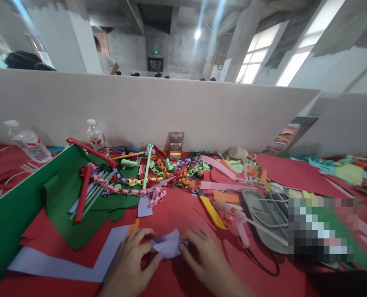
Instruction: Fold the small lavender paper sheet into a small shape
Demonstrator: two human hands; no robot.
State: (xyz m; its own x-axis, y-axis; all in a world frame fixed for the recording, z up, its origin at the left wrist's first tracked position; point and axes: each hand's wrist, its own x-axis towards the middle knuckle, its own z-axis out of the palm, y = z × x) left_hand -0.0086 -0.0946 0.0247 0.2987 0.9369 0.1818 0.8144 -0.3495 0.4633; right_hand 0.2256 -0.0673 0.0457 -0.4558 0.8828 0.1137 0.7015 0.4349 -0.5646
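A folded lavender paper piece (168, 247) is lying crosswise between the two hands, at the near middle of the red table surface (177, 210). Its long axis is running left to right, roughly parallel to the near edge of the view, and one raised corner is pointing up and away from the person, right of its middle. The paper is showing a pale, matte, plain face, with a crease running across it and its upper flap standing up from the lower part.

The left hand (135, 253) is pinching the left end, thumb in front and fingers curling behind. The right hand (205, 251) is holding the right end narrowly between thumb and forefinger.

Beyond the right hand, a yellow utility knife (213, 212) and a pink glue gun (238, 225) are lying near each other; a pink paper chain (135, 192) is trailing farther left.
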